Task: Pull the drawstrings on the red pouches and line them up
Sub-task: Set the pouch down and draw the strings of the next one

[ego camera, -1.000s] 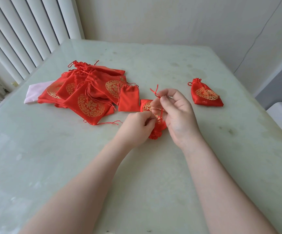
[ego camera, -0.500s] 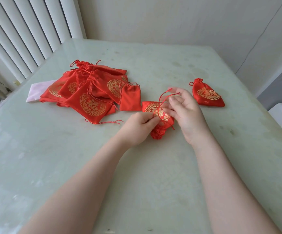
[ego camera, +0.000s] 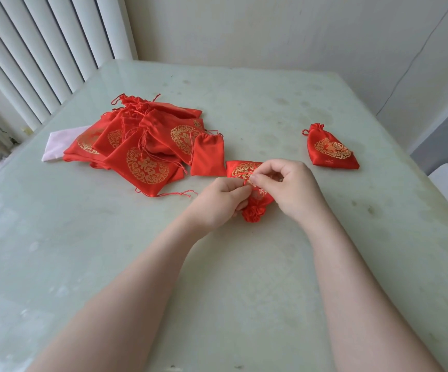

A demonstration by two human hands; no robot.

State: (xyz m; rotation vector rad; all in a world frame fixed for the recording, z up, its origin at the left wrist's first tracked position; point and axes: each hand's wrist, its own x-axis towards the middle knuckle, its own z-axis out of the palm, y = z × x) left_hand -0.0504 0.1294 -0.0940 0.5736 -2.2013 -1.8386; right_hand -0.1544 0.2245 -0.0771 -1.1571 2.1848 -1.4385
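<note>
Red satin pouch (ego camera: 240, 170) lies lengthwise, gathered mouth toward the person; left hand (ego camera: 217, 202) grips its neck, right hand (ego camera: 290, 189) pinches, probably, the drawstring.

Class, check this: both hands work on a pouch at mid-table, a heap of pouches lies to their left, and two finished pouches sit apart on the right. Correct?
Not quite. The head view shows one finished pouch on the right, not two. The hands, pouch and heap are as stated.
</note>
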